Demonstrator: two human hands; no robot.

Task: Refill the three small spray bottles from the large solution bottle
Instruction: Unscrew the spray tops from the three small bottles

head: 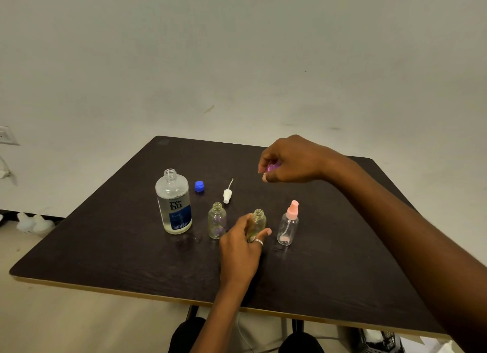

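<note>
Left hand (241, 250) grips middle bottle (259, 220), uncapped, on table (105, 247). Right hand (292, 160) pinches purple sprayer (272, 166) above and behind it. Big bottle (174, 202) stands open, left. Risk: a careless return sweep could topple pink bottle (288, 226).
</note>
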